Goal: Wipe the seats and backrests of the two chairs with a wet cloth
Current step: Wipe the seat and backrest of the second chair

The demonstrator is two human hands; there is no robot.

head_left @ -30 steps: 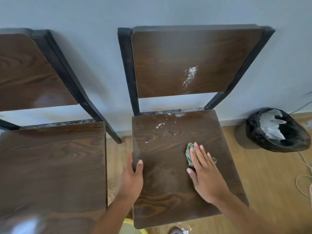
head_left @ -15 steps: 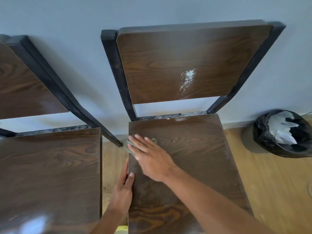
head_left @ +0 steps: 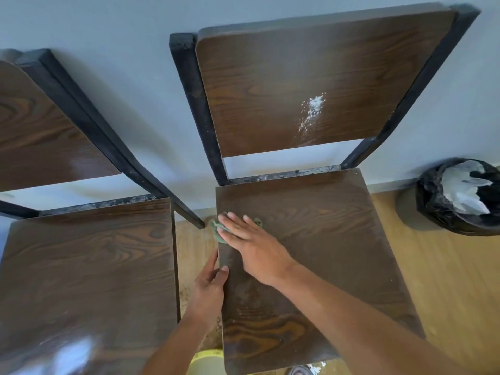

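Wiping the right chair's seat (head_left: pixel 311 239), the right hand (head_left: pixel 251 247) presses flat on the green cloth (head_left: pixel 216 230) at its back-left corner while the left hand (head_left: pixel 209 288) grips the seat's edge; next, probably the powder (head_left: pixel 311 112) on the backrest (head_left: pixel 311 82).

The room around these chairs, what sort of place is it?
Probably a plain indoor room, maybe a classroom, office or home; I cannot tell which. Two wooden chairs stand against a painted wall on a wood-look floor, with a lined waste bin beside them.
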